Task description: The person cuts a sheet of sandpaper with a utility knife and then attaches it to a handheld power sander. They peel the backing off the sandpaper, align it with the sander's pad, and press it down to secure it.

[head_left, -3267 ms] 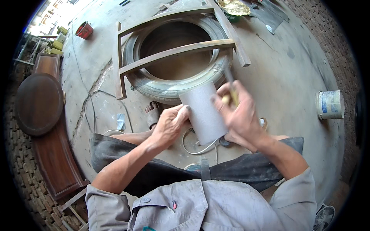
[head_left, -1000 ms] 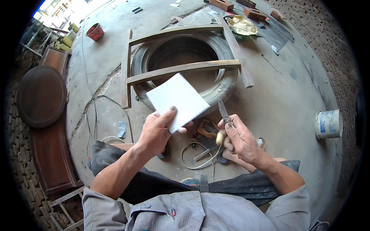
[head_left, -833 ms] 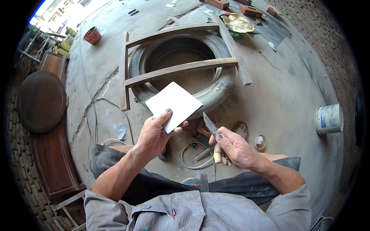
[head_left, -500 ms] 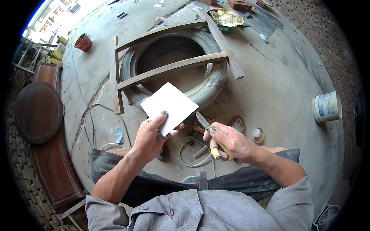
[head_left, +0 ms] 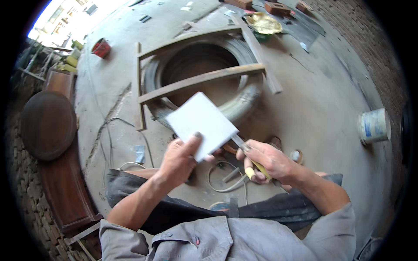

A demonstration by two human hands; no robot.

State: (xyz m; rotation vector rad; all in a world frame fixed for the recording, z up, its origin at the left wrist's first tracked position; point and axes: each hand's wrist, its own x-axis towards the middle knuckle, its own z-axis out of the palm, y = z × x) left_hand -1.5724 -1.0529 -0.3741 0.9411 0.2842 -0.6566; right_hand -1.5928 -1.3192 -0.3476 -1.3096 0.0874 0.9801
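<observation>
My left hand [head_left: 180,161] grips a flat white square sheet [head_left: 202,124], thumb on top and fingers underneath. It is held at a slant over my lap. My right hand [head_left: 267,158] is closed round a knife [head_left: 238,140] with a narrow grey blade, whose tip meets or passes behind the sheet's right corner. A yellow handle [head_left: 260,168] shows below the fingers. Another short, yellow rounded piece [head_left: 250,172] sticks out under the same hand; what it belongs to is hidden. Beyond the sheet, a wooden frame [head_left: 204,80] lies across a big tyre [head_left: 250,93].
Hoses and cables [head_left: 213,185] curl on the concrete floor by my feet. A white bucket [head_left: 373,126] lies at right, a red bucket [head_left: 101,48] stands far left. Dark wooden furniture parts [head_left: 48,126] lean along the left wall. A green basin [head_left: 262,35] and bricks [head_left: 278,8] sit behind.
The knife's blade has come up to the sheet's right corner, which covers its tip. The whole view has shifted slightly, with some blur.
</observation>
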